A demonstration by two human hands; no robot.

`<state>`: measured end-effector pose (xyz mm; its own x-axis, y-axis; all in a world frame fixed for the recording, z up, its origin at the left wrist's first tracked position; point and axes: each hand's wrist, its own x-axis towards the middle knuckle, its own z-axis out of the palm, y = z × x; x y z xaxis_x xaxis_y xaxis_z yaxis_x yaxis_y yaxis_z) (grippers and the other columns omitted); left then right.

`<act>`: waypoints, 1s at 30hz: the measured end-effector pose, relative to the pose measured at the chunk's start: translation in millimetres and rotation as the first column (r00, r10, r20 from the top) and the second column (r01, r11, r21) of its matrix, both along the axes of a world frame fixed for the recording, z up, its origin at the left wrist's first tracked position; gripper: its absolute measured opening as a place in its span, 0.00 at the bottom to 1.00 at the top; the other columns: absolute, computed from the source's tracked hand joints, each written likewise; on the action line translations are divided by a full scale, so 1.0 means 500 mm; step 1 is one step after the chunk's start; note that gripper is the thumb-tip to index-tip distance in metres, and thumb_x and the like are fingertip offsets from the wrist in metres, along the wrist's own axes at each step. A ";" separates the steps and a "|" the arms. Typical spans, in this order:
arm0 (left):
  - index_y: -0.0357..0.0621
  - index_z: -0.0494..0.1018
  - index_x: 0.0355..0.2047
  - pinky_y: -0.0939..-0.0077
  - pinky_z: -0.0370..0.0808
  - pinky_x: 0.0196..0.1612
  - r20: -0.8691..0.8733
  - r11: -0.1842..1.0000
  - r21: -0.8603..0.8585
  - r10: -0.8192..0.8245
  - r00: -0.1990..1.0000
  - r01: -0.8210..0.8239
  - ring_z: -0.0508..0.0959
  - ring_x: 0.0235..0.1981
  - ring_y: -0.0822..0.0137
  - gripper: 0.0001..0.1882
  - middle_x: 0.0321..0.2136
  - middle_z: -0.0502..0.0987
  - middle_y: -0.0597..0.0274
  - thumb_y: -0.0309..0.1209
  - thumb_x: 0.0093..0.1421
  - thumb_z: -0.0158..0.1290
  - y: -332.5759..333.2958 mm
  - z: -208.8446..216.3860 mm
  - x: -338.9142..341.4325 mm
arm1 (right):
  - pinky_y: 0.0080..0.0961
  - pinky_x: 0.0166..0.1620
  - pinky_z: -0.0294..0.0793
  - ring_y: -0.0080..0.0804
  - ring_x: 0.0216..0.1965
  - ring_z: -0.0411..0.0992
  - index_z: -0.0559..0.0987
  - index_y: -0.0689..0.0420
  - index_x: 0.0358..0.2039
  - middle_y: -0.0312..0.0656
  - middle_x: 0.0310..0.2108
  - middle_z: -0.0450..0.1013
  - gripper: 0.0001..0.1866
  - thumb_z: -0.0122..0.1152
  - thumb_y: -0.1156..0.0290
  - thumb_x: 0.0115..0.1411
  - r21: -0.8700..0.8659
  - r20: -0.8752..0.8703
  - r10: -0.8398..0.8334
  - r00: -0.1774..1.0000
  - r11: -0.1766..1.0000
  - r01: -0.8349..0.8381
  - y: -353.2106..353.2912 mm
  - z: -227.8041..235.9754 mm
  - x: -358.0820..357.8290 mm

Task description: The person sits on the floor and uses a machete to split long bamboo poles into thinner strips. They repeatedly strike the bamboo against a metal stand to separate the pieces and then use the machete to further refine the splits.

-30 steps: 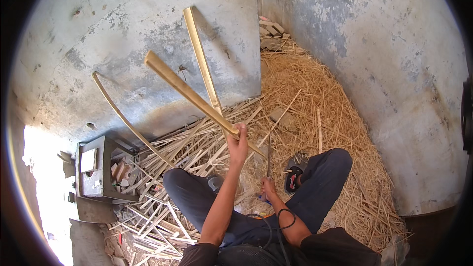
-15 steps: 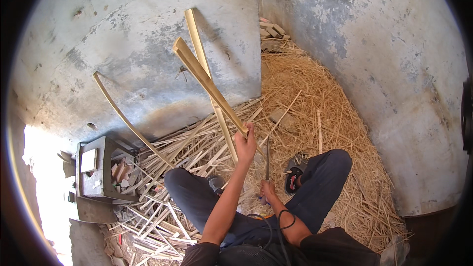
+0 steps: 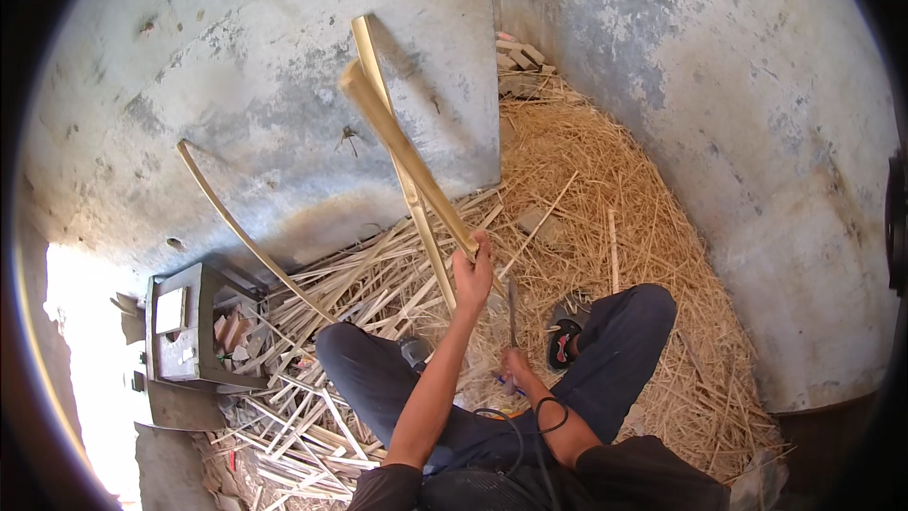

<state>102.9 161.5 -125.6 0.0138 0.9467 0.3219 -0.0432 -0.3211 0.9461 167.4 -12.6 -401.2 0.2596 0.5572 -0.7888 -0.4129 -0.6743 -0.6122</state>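
My left hand [image 3: 473, 272] is raised in front of me and grips the lower end of a long pale bamboo piece [image 3: 402, 151], which slants up and to the left toward the wall. My right hand [image 3: 517, 367] sits low between my knees, closed on the handle of a knife [image 3: 512, 308] whose dark blade points upward. The blade stands just right of my left forearm and does not touch the bamboo. I sit on the floor in dark trousers with my legs bent.
A second bamboo strip [image 3: 392, 132] and a thin curved strip [image 3: 236, 227] lean on the grey wall [image 3: 265, 114]. Split strips [image 3: 312, 416] litter the floor on the left beside a dark metal stand [image 3: 184, 331]. Shavings [image 3: 615, 180] are heaped on the right; a sandal [image 3: 566, 341] is on my foot.
My left hand has swung the bamboo piece from a flat slant toward the left to a steeper one, its top now crossing the leaning strip. The right hand has stayed put.
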 end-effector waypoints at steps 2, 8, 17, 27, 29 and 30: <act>0.41 0.70 0.30 0.77 0.64 0.29 -0.060 0.999 -0.039 0.007 0.998 -0.009 0.66 0.25 0.77 0.20 0.22 0.65 0.72 0.41 0.76 0.45 0.001 0.002 -0.001 | 0.30 0.17 0.57 0.24 0.11 0.57 0.71 0.53 0.26 0.32 0.14 0.62 0.11 0.54 0.64 0.63 0.059 -0.196 -0.053 0.979 0.996 0.066 -0.010 -0.011 -0.001; 0.39 0.72 0.32 0.77 0.62 0.26 -0.028 0.989 -0.071 0.127 0.992 -0.129 0.65 0.23 0.77 0.19 0.21 0.65 0.73 0.40 0.76 0.46 0.038 -0.061 -0.008 | 0.29 0.19 0.57 0.22 0.12 0.52 0.64 0.50 0.18 0.30 0.12 0.54 0.13 0.51 0.70 0.59 0.286 -0.275 -0.075 0.959 0.945 0.156 0.059 0.101 0.014; 0.35 0.71 0.30 0.72 0.63 0.26 -0.159 0.985 -0.100 0.120 0.980 -0.137 0.64 0.22 0.76 0.20 0.19 0.66 0.69 0.40 0.74 0.48 -0.005 0.051 0.010 | 0.28 0.19 0.57 0.23 0.12 0.52 0.64 0.49 0.18 0.30 0.12 0.54 0.12 0.52 0.69 0.58 0.081 -0.410 -0.053 0.910 0.992 0.094 -0.003 0.052 0.002; 0.37 0.71 0.42 0.73 0.67 0.26 0.024 0.993 0.117 -0.031 0.999 0.028 0.65 0.21 0.75 0.15 0.20 0.68 0.71 0.40 0.72 0.53 0.059 -0.002 0.010 | 0.26 0.19 0.57 0.22 0.12 0.55 0.64 0.49 0.19 0.31 0.13 0.57 0.13 0.52 0.68 0.59 0.375 -0.279 -0.139 0.950 0.895 0.241 0.082 0.141 0.026; 0.39 0.72 0.42 0.74 0.67 0.25 0.031 0.989 0.037 -0.143 0.989 0.141 0.65 0.20 0.76 0.15 0.20 0.69 0.72 0.40 0.71 0.56 0.066 0.005 -0.001 | 0.26 0.18 0.56 0.22 0.12 0.55 0.65 0.49 0.18 0.30 0.13 0.57 0.13 0.52 0.68 0.59 0.357 -0.319 -0.134 0.938 0.900 0.250 0.079 0.140 0.022; 0.40 0.72 0.42 0.75 0.67 0.25 0.044 0.979 -0.022 -0.201 0.979 0.202 0.65 0.20 0.76 0.15 0.21 0.70 0.72 0.40 0.71 0.56 0.068 0.007 -0.006 | 0.26 0.18 0.57 0.22 0.12 0.55 0.65 0.50 0.18 0.30 0.13 0.57 0.13 0.52 0.69 0.59 0.328 -0.333 -0.126 0.935 0.914 0.240 0.071 0.139 0.016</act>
